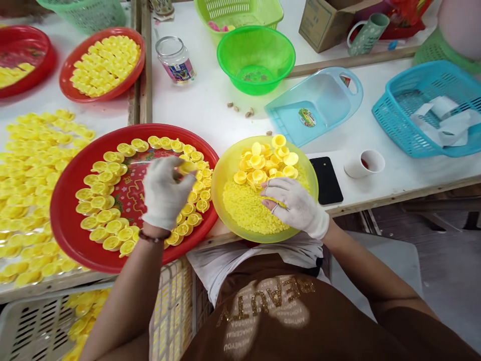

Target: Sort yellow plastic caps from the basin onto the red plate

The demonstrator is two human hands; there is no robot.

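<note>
The worktop [210, 108] carries all containers listed. The red tray [67, 210] occupies the left side; small yellow cups [112, 243] line its floor in curved rows, around a partly bare centre. The blue basket [398, 125] stands at far right and contains white pieces. Right of the red tray, the yellow bowl [218, 200] contains yellow granules [248, 210], with more small yellow cups heaped at its far side. The left hand [161, 193], gloved, is above the red tray, closed on one yellow cup [185, 168] between thumb and fingers. The right hand [296, 205], gloved, is over the yellow bowl, partly open, fingers bent and parted beside the heap. The black phone [326, 180] lies just right of the yellow bowl.
</note>
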